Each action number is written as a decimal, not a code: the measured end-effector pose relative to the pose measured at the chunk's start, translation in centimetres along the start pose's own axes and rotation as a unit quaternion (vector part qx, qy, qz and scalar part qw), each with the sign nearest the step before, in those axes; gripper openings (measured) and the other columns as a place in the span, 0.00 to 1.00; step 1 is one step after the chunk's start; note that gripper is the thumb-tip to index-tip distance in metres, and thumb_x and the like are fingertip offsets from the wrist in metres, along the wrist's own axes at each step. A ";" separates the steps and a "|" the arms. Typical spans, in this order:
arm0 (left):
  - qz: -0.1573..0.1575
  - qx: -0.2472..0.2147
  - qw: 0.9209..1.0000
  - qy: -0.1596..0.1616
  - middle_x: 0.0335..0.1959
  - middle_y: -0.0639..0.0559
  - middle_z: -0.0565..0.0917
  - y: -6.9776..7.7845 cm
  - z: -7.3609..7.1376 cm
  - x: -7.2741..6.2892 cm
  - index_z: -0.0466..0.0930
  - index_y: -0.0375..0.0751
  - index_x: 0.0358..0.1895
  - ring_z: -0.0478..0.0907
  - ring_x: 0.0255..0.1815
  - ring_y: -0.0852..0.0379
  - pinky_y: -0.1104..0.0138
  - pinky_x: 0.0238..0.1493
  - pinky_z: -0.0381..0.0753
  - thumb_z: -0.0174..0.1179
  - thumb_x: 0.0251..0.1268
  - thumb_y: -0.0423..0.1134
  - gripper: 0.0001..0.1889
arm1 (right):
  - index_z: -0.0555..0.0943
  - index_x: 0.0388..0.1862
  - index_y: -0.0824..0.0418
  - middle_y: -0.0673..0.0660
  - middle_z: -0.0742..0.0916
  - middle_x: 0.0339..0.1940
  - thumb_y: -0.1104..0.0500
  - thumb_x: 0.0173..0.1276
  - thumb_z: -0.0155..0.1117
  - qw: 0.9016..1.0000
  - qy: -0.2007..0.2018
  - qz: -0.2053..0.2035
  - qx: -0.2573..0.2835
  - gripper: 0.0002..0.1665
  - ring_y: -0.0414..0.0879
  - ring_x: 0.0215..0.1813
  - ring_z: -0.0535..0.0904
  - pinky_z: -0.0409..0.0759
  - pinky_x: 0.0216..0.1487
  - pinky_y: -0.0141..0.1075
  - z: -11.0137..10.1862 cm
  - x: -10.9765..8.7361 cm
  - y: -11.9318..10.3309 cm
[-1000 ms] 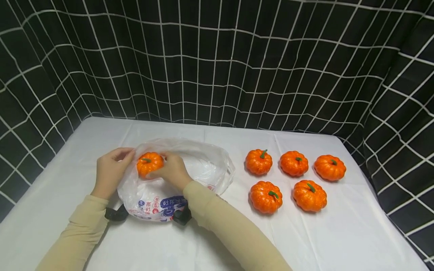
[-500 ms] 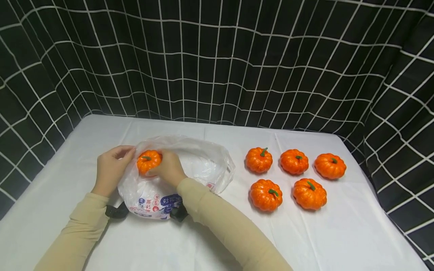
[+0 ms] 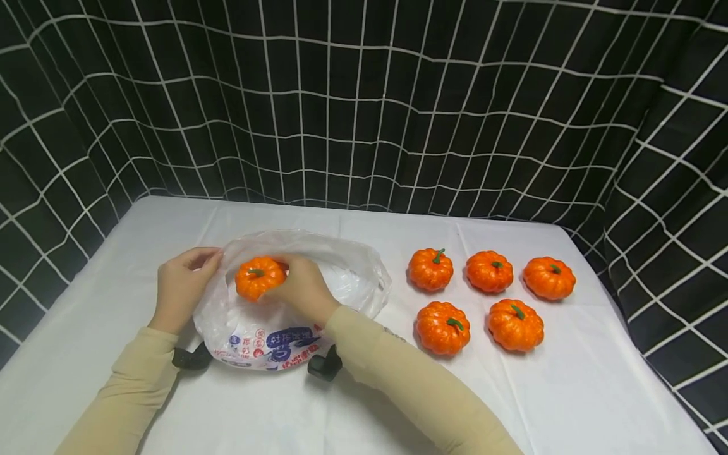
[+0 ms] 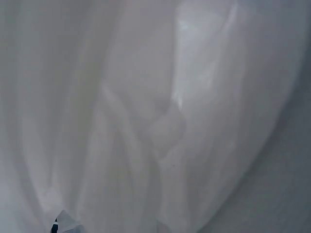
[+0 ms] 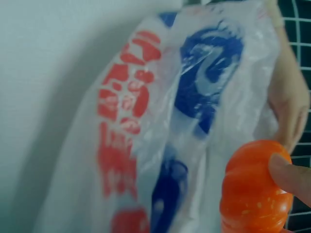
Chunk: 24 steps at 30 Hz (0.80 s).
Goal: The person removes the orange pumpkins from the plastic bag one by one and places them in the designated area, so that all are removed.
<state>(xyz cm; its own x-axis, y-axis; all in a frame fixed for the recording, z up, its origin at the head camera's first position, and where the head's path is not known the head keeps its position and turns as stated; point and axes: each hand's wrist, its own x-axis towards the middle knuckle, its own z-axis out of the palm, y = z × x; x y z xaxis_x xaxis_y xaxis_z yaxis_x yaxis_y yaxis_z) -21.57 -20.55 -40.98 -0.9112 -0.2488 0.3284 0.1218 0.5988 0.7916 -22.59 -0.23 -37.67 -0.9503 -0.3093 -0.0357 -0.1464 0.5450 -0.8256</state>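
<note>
A white plastic bag (image 3: pixel 264 319) with red and blue print lies on the table, its mouth spread wide. With thumb and fingertips my left hand (image 3: pixel 183 281) pinches the left edge of that mouth. My right hand (image 3: pixel 304 284) grips a small orange pumpkin (image 3: pixel 257 278) with a green stem, at the left side of the opening. The right wrist view shows my thumb (image 5: pixel 286 174) pressed on the pumpkin (image 5: pixel 255 194) near the printed bag (image 5: pixel 209 73). Only pale folds of bag (image 4: pixel 136 121) fill the left wrist view. How deep the pumpkin sits in the mouth I cannot tell.
On the right half of the white-covered table (image 3: pixel 580 379) several more orange pumpkins stand in two rows, among them a front one (image 3: pixel 443 328) and a far right one (image 3: pixel 549 278). A black curtain with a white grid (image 3: pixel 364 114) surrounds the table's back and sides.
My right hand and the pumpkin in its grip have shifted slightly right, away from the bag's left edge. The left hand keeps its pinch on the bag. The head view has shifted a little.
</note>
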 end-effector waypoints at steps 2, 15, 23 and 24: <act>0.001 0.002 1.000 0.005 0.47 0.37 0.88 -0.1 0.0 0.0 0.86 0.35 0.48 0.84 0.52 0.40 0.70 0.50 0.76 0.62 0.69 0.42 0.14 | 0.78 0.65 0.57 0.57 0.83 0.64 0.64 0.48 0.81 1.000 -0.004 -0.004 -0.007 0.42 0.50 0.62 0.80 0.76 0.68 0.38 -0.7 -0.5 0.1; -0.003 -0.006 1.000 0.009 0.47 0.36 0.88 0.3 0.0 -0.2 0.86 0.34 0.48 0.83 0.52 0.39 0.67 0.50 0.74 0.62 0.69 0.41 0.14 | 0.76 0.67 0.59 0.57 0.81 0.67 0.64 0.51 0.79 1.000 -0.003 -0.015 0.023 0.42 0.55 0.69 0.76 0.77 0.68 0.49 -6.2 -4.4 1.8; -0.001 -0.006 1.000 0.003 0.48 0.35 0.87 0.4 0.1 -0.2 0.85 0.32 0.49 0.83 0.54 0.38 0.52 0.58 0.77 0.61 0.70 0.40 0.14 | 0.76 0.66 0.60 0.57 0.81 0.66 0.64 0.51 0.80 0.999 0.020 -0.013 0.025 0.41 0.52 0.70 0.75 0.78 0.66 0.46 -9.6 -6.5 3.0; -0.003 -0.008 1.000 0.001 0.48 0.34 0.87 0.4 0.1 -0.3 0.85 0.32 0.49 0.82 0.54 0.38 0.50 0.59 0.77 0.61 0.70 0.40 0.14 | 0.76 0.66 0.60 0.57 0.81 0.66 0.63 0.51 0.80 0.999 0.024 -0.013 0.025 0.41 0.52 0.70 0.75 0.78 0.66 0.45 -10.1 -6.8 3.1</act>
<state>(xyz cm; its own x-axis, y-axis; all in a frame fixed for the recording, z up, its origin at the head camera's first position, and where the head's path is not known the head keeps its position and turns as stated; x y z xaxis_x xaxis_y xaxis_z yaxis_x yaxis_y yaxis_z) -21.35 -20.14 -40.83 -0.9116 -0.2538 0.3234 0.1213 0.5856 0.8015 -19.35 11.42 -34.36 -0.9584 -0.2851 0.0124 -0.1591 0.4974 -0.8528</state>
